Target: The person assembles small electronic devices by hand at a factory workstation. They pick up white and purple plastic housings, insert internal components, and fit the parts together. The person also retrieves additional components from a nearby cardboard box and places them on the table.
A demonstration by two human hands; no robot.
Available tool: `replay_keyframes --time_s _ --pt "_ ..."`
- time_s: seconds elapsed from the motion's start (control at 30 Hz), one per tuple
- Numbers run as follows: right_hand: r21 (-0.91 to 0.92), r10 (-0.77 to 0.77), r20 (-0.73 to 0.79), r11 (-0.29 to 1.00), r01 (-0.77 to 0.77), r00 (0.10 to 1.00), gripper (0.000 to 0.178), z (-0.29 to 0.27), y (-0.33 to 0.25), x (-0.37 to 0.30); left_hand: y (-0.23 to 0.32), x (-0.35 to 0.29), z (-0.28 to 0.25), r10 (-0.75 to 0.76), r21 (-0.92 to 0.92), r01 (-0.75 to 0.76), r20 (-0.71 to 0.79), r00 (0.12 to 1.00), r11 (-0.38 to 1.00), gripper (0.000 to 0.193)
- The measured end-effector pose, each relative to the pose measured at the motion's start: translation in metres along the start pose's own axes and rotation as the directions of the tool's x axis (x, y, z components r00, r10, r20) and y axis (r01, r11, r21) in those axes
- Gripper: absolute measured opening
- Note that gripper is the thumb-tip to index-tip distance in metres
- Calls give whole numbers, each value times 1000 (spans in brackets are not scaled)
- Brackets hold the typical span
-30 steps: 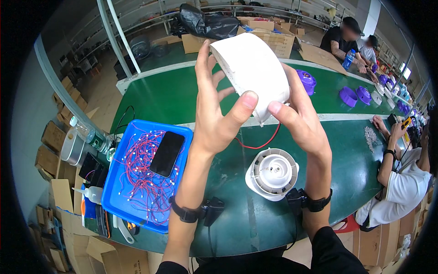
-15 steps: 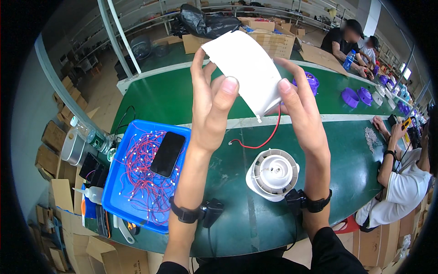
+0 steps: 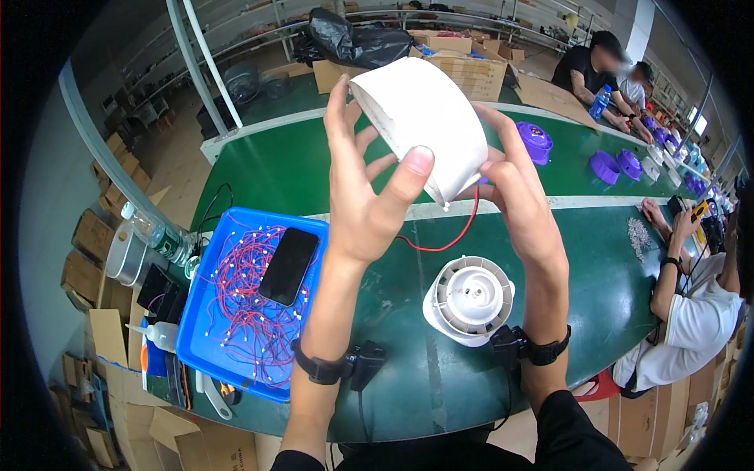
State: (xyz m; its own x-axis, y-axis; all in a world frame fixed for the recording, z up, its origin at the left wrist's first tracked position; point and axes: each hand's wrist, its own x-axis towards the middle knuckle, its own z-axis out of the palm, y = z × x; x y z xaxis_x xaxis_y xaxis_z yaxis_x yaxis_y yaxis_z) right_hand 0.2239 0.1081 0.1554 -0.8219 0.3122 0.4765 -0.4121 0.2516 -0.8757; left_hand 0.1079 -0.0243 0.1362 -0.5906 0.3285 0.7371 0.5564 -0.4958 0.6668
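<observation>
Between both hands, raised above the table, I hold a white rounded plastic housing (image 3: pixel 430 118), tilted so part of its inner wall shows. A red wire (image 3: pixel 452 245) hangs from its lower right side. My left hand (image 3: pixel 373 188) grips the left side, thumb pressed on the lower face. On the right edge, near the wire, my right hand (image 3: pixel 514 188) is closed round it, with some fingers hidden behind. Below, on the green table (image 3: pixel 393 392), stands a white round fan-like part (image 3: pixel 470 298) with a finned ring and a central hub.
At left a blue tray (image 3: pixel 236 385) holds red wires (image 3: pixel 251 290) and a black phone (image 3: pixel 288 267). Beside it are a water bottle (image 3: pixel 157 233) and a squeeze bottle (image 3: pixel 161 335). Purple round parts (image 3: pixel 605 167) lie at the far right. Co-workers sit at right.
The housing has been turned in my hands, so more of its curved side and inner wall shows. My fingers have shifted round it. The wire has moved slightly left.
</observation>
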Motion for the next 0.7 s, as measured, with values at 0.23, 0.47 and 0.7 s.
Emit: replay_keyframes --time_s 0.23,0.47,0.7 --pt "-15 19 4 1000 -19 1000 59 -3 -6 0 -3 -1 1 56 97 -60 44 997 993 110" --pt "-95 -29 12 995 30 1000 49 -3 0 2 5 0 0 -174 -82 173 -4 985 982 100" --pt "-102 8 33 995 -4 999 57 0 -1 1 8 1 -5 -219 -141 234 115 969 962 98"
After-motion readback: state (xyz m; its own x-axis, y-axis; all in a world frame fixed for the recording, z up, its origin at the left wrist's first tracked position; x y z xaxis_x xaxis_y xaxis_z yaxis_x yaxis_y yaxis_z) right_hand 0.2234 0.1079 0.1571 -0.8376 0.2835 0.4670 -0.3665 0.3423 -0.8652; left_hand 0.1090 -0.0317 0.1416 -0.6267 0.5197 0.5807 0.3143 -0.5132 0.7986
